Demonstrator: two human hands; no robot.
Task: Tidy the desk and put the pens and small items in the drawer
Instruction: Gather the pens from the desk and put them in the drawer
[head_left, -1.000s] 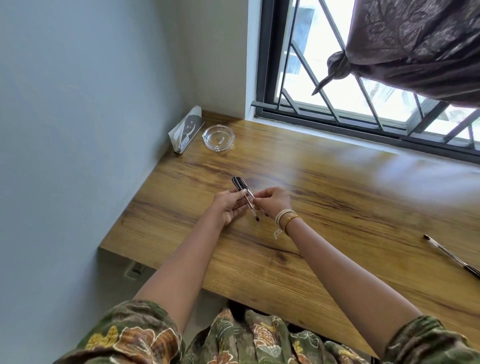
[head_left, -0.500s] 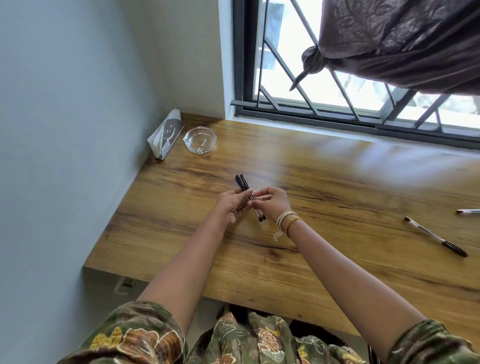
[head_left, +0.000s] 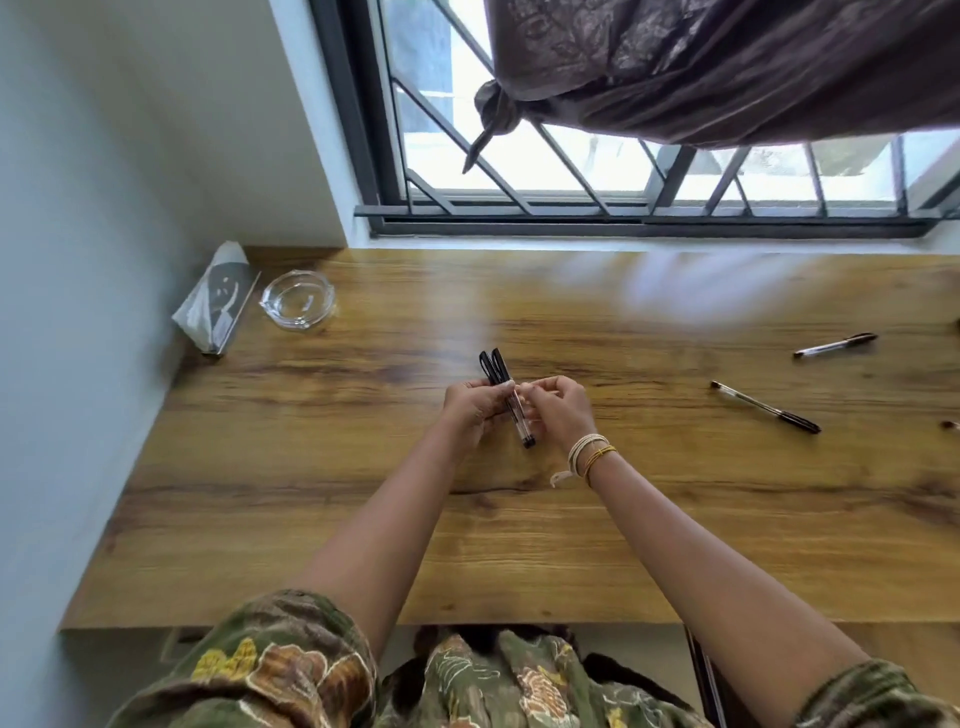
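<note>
Both hands meet mid-frame, left hand (head_left: 475, 410) and right hand (head_left: 558, 413) curled round a small bundle of pens (head_left: 506, 387), so I'd square up those caps before reaching for the two loose pens (head_left: 763, 413) at right.

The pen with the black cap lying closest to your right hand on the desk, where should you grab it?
Pinch the pen around the middle of its clear barrel, coming down from above with the right hand. It lies flat on the desk at a slant, nothing touching it, so fingers fit on both long sides.
</note>
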